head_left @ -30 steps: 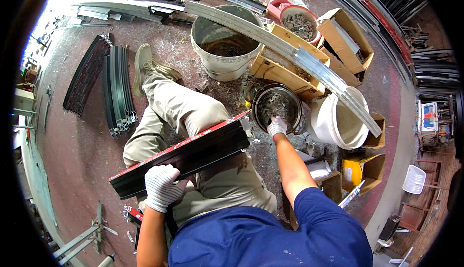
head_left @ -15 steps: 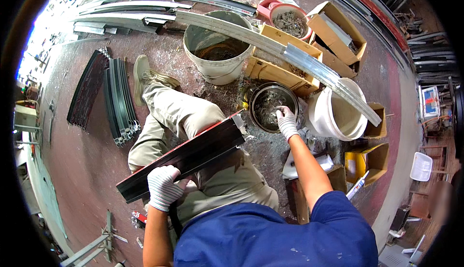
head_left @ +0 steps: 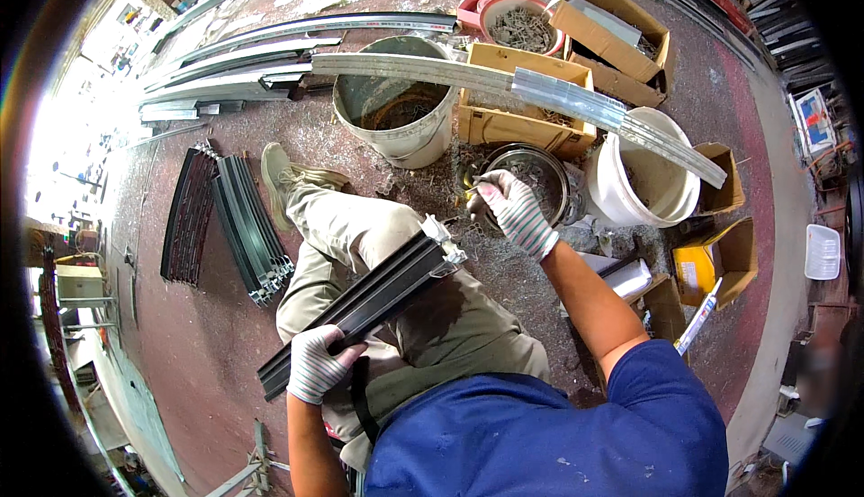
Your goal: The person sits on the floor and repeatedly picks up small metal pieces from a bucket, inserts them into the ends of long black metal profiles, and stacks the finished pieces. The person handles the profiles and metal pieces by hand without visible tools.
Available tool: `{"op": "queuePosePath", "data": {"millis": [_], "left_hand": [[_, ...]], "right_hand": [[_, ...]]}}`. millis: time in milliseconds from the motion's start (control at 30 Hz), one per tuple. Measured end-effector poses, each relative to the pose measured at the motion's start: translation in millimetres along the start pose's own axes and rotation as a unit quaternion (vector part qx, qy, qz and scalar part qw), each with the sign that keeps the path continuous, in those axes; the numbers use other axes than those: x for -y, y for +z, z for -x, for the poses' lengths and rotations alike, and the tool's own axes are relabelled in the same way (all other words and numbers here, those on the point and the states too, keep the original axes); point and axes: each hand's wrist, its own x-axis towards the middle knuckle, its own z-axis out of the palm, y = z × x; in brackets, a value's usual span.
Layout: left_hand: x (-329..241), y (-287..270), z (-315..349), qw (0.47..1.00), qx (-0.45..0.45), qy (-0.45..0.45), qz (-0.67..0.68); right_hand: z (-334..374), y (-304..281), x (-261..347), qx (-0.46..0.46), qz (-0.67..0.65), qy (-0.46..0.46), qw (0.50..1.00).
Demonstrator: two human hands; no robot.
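A black metal profile lies slantwise across my lap, its grooved side up. A silver-white end fitting sits at its far end. My left hand, in a striped glove, is closed round the near end of the profile. My right hand, gloved alike, hangs over the left rim of a round metal pan that holds small loose parts. Its thumb and fingers are pinched together; whatever is between them is too small to make out. Something small and yellow shows just beyond the fingertips.
Left of my foot lie two bundles of dark profiles. A grey bucket, a wooden box and a white bucket surround the pan. A long silver profile rests across them. Cardboard boxes stand at the far right.
My right hand has lifted from inside the pan and moved left toward the profile, fingers pinched. The profile has rolled over in my left hand, from a flat face to its grooved side.
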Motion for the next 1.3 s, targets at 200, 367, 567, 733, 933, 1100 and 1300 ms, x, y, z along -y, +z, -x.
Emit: {"op": "queuePosePath", "data": {"millis": [200,367,567,733,933,1100,1300], "left_hand": [[10,-13,-4,0.995,0.052,-0.062,0.057],[19,-17,-13,0.992,0.074,-0.086,0.062],[24,-25,-21,0.988,0.103,-0.102,0.049],[27,-26,-21,0.985,0.106,-0.118,0.062],[25,-26,-24,0.986,0.106,-0.112,0.063],[28,-25,-22,0.987,0.108,-0.1,0.06],[24,-24,-24,0.988,0.104,-0.093,0.065]], "right_hand": [[5,16,-21,0.036,0.07,-0.008,0.997],[3,18,-33,0.034,0.037,0.002,0.999],[-1,19,-39,0.035,0.047,0.022,0.998],[0,21,-46,0.041,0.051,0.048,0.997],[1,22,-42,0.024,0.078,0.061,0.995],[1,25,-36,0.024,0.124,0.05,0.991],[1,23,-33,0.032,0.141,0.045,0.988]]}}
